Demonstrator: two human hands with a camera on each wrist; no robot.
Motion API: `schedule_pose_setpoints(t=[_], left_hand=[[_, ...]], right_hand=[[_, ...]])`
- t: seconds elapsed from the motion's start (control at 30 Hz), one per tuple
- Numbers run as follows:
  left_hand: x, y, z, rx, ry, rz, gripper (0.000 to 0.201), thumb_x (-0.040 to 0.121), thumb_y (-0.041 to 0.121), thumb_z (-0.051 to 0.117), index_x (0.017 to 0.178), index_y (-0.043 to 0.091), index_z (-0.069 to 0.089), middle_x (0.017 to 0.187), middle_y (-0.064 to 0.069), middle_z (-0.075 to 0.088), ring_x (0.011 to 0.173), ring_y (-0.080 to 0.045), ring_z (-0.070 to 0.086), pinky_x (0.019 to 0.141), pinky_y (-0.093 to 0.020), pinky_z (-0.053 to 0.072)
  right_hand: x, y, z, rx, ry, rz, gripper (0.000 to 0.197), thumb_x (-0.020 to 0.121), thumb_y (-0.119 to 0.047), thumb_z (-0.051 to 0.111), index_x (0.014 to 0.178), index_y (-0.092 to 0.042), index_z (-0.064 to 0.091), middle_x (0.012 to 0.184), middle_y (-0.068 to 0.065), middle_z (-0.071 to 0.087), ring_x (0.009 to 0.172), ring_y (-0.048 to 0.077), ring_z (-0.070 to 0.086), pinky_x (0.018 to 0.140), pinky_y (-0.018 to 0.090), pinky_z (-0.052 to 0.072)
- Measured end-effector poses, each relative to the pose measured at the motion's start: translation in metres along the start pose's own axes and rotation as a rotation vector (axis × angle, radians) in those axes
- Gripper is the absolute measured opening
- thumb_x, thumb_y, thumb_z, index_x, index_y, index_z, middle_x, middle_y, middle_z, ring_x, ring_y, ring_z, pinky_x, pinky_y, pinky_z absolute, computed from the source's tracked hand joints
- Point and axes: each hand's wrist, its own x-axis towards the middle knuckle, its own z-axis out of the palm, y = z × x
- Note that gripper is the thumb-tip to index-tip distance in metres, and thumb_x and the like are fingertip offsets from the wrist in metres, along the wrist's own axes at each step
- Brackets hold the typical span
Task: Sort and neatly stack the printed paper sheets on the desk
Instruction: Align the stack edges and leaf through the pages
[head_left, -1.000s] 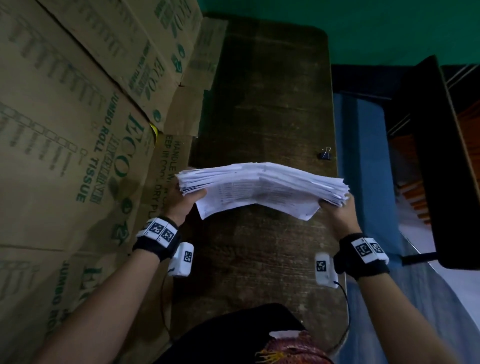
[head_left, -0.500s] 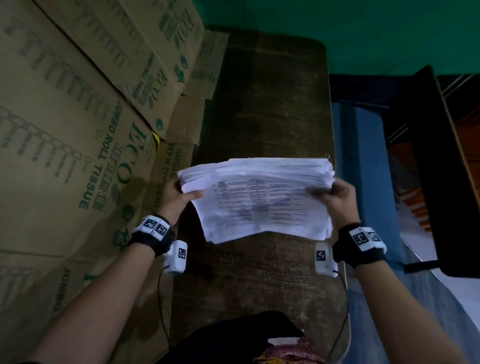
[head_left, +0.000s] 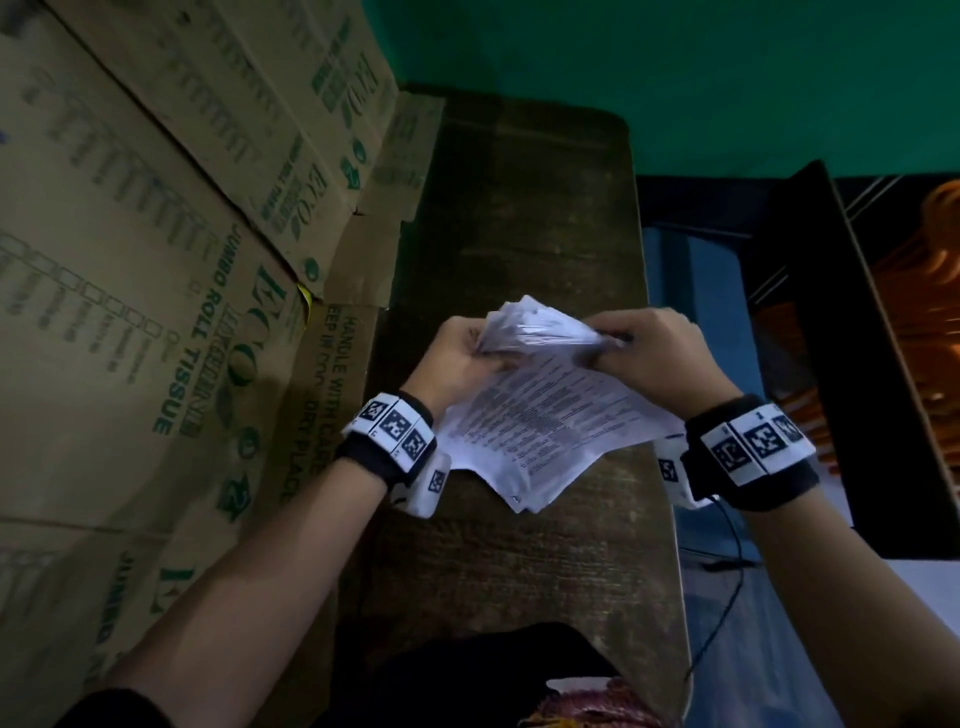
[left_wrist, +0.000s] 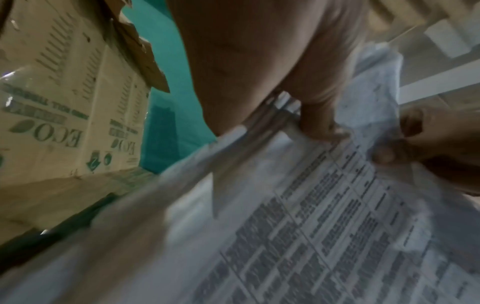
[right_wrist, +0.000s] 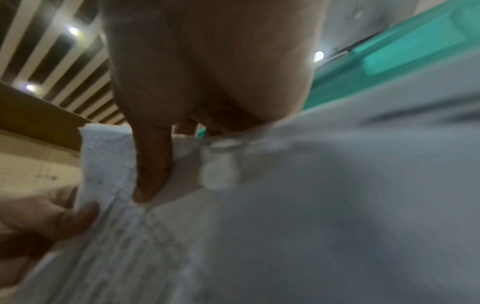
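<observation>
Hands, left hand (head_left: 457, 364) and right hand (head_left: 654, 358), curl tight round a limp, fanned paper stack (head_left: 540, 415) above the rough wooden desk (head_left: 519, 561)

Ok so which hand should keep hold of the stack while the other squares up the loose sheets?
Probably the left hand: it grips the stack at its far corner with the thumb across the top sheet. The right hand only pinches the far edge, so it could let go more easily.

Both hands (head_left: 462, 364) (head_left: 657, 358) raised, fingers curled
</observation>
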Motion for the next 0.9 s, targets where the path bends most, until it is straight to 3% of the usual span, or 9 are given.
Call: schedule_pose_setpoints(t=[0.1,0.17,0.23,0.33,0.47,0.57,0.7,0.8,0.9], left_hand=[[-0.007,-0.016,-0.008,-0.129,0.175,0.003,0.019,0.083,0.001,0.067,0.096,0.014,0.073,0.086,0.004,0.075,0.087,-0.012,0.072,0.072,-0.023,0.054],[-0.011,-0.027,-0.014,-0.185,0.252,-0.021,0.022,0.084,-0.002,0.063,0.1,0.01,0.071,0.09,0.003,0.076,0.09,-0.014,0.072,0.074,-0.025,0.055],[-0.014,-0.033,-0.016,-0.223,0.317,-0.013,0.028,0.083,-0.007,0.061,0.097,0.015,0.071,0.091,0.005,0.076,0.093,-0.015,0.07,0.079,-0.031,0.055],[-0.015,-0.027,-0.016,-0.236,0.354,0.022,0.035,0.083,-0.011,0.059,0.094,0.019,0.071,0.093,0.005,0.075,0.097,-0.016,0.069,0.083,-0.031,0.055],[-0.022,-0.018,-0.006,-0.11,0.497,0.138,0.023,0.085,0.0,0.064,0.099,0.018,0.067,0.096,0.011,0.07,0.092,0.0,0.067,0.079,-0.021,0.056],[-0.033,-0.023,0.014,-0.153,0.545,0.126,0.02,0.089,0.004,0.061,0.107,0.013,0.06,0.099,0.014,0.064,0.087,0.013,0.063,0.072,-0.008,0.049],[-0.043,-0.05,0.011,-0.053,0.51,0.086,0.022,0.091,0.007,0.059,0.112,0.006,0.057,0.103,0.013,0.062,0.096,0.01,0.061,0.078,-0.007,0.047],[-0.046,-0.058,-0.007,-0.089,0.403,0.132,0.028,0.083,0.006,0.063,0.108,-0.004,0.055,0.103,0.007,0.06,0.098,-0.002,0.061,0.084,-0.015,0.048],[-0.045,-0.056,-0.008,-0.098,0.293,0.127,0.033,0.076,-0.004,0.061,0.107,-0.011,0.052,0.102,-0.003,0.059,0.097,-0.004,0.061,0.085,-0.016,0.047]], right_hand=[[-0.017,0.034,-0.001,-0.099,-0.04,0.165,0.025,0.067,-0.044,0.073,0.088,-0.031,0.068,0.073,-0.013,0.064,0.079,0.018,0.065,0.069,0.034,0.05],[-0.027,0.052,0.006,0.294,0.022,0.183,0.026,0.065,-0.026,0.084,0.088,-0.022,0.071,0.08,-0.001,0.071,0.079,0.016,0.068,0.069,0.031,0.054],[-0.034,0.055,0.018,0.813,0.118,0.144,0.036,0.067,-0.009,0.083,0.1,-0.014,0.071,0.095,0.007,0.073,0.087,0.014,0.067,0.079,0.029,0.056],[-0.033,0.048,0.034,1.177,0.186,0.128,0.038,0.071,-0.001,0.074,0.108,-0.006,0.067,0.101,0.004,0.073,0.095,0.019,0.066,0.084,0.035,0.054],[-0.033,0.027,0.043,1.072,0.44,0.089,0.025,0.079,0.005,0.07,0.096,-0.013,0.07,0.09,-0.011,0.074,0.086,0.009,0.066,0.078,0.029,0.053],[-0.041,0.004,0.067,1.018,0.565,0.09,0.026,0.082,0.004,0.067,0.096,-0.018,0.068,0.088,-0.016,0.073,0.082,0.001,0.064,0.072,0.021,0.053],[-0.054,0.014,0.087,0.994,0.446,0.13,0.041,0.08,0.0,0.07,0.116,-0.017,0.059,0.103,-0.007,0.069,0.096,0.011,0.065,0.084,0.033,0.055],[-0.057,0.033,0.078,1.078,0.317,0.099,0.073,0.071,0.004,0.07,0.136,-0.009,0.04,0.113,0.002,0.065,0.102,0.021,0.063,0.087,0.031,0.053],[-0.054,0.025,0.082,1.072,0.273,0.091,0.071,0.067,0.007,0.064,0.133,-0.007,0.043,0.11,0.006,0.065,0.102,0.018,0.063,0.084,0.027,0.052]])
